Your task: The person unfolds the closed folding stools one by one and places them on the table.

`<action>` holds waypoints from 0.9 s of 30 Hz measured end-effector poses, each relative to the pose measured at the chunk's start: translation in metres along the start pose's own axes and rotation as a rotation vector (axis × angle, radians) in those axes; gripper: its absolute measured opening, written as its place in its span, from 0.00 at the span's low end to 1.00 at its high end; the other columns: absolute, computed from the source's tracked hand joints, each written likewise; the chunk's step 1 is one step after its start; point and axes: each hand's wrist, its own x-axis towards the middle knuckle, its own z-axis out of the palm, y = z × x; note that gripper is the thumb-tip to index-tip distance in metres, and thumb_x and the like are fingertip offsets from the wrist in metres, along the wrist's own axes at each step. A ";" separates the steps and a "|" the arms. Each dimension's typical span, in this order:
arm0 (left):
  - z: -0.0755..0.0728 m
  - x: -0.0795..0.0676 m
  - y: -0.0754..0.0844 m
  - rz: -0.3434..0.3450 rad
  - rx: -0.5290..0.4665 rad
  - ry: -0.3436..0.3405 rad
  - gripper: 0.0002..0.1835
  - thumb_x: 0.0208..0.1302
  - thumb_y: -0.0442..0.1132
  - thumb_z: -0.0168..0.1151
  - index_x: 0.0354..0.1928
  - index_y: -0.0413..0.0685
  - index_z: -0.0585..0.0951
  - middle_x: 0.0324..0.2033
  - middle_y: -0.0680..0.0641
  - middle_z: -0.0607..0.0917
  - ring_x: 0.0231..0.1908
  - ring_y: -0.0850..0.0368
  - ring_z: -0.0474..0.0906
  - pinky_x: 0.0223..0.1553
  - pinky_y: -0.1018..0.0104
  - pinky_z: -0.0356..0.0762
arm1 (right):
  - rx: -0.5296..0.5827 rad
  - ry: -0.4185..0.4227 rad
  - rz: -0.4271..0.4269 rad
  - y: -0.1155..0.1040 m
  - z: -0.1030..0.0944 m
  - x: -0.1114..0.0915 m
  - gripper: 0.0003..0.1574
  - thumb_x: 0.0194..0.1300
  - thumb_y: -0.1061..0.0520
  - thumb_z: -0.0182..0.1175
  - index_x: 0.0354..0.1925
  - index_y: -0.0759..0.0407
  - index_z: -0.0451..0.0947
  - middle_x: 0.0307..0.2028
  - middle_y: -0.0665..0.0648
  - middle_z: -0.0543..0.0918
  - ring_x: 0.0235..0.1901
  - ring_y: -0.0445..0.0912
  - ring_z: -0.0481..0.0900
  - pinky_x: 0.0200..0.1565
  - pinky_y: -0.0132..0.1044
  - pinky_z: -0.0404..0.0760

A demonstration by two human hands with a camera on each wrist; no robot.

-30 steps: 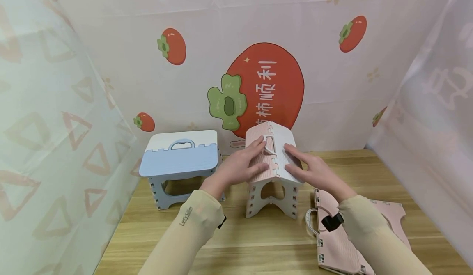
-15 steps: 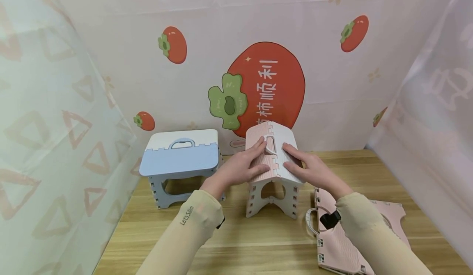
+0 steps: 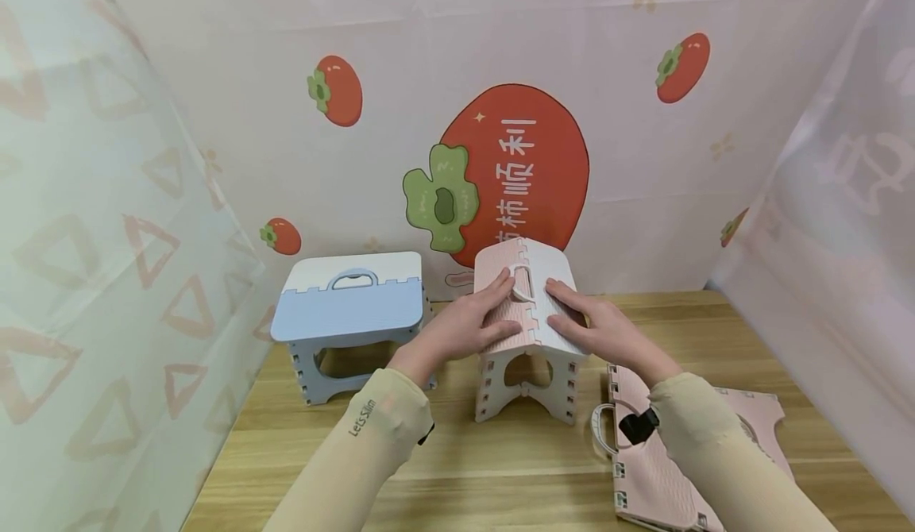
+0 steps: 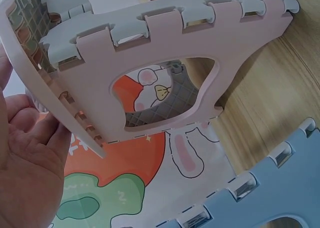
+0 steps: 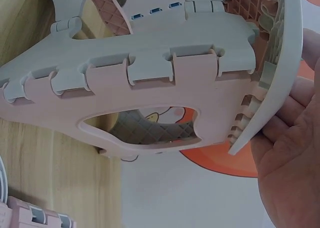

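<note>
A pink and white folding step stool [image 3: 526, 369] stands on the table in the middle of the head view. Its two top panels slope down from a raised seam like a small roof, with a carry handle [image 3: 522, 284] at the seam. My left hand [image 3: 468, 321] lies on the pink panel, fingers extended, thumb spread. On the white panel rests my right hand [image 3: 596, 321], also with extended fingers. In the left wrist view that hand [image 4: 32, 158] touches the panel's outer face. The right wrist view shows the other hand [image 5: 290, 138] against its panel.
A blue and white folding stool [image 3: 350, 310] stands unfolded to the left. At the right, a pink folding stool [image 3: 650, 468] lies folded flat, partly under my right sleeve. Behind the table [image 3: 493, 476] hangs a cloth printed with persimmons [image 3: 529, 175].
</note>
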 end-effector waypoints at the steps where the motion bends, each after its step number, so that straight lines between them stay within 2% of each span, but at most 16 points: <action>1: 0.000 0.000 0.000 -0.005 -0.001 -0.001 0.45 0.72 0.64 0.56 0.82 0.59 0.51 0.81 0.59 0.46 0.78 0.52 0.54 0.76 0.52 0.60 | -0.001 0.000 0.000 0.000 0.000 0.000 0.39 0.76 0.43 0.58 0.78 0.52 0.61 0.77 0.55 0.63 0.74 0.57 0.65 0.70 0.60 0.68; 12: 0.002 0.001 0.000 -0.005 0.016 -0.001 0.44 0.72 0.64 0.56 0.82 0.58 0.52 0.81 0.56 0.48 0.77 0.50 0.56 0.75 0.51 0.61 | -0.027 -0.001 -0.011 -0.003 0.001 0.000 0.39 0.76 0.44 0.58 0.77 0.54 0.62 0.77 0.56 0.62 0.75 0.57 0.62 0.71 0.60 0.66; 27: 0.004 0.002 -0.003 -0.007 0.027 -0.010 0.44 0.73 0.65 0.55 0.82 0.56 0.54 0.81 0.56 0.49 0.78 0.53 0.54 0.76 0.52 0.59 | -0.072 0.006 -0.026 -0.001 0.004 -0.001 0.38 0.77 0.43 0.56 0.78 0.54 0.62 0.78 0.55 0.61 0.76 0.56 0.59 0.72 0.61 0.64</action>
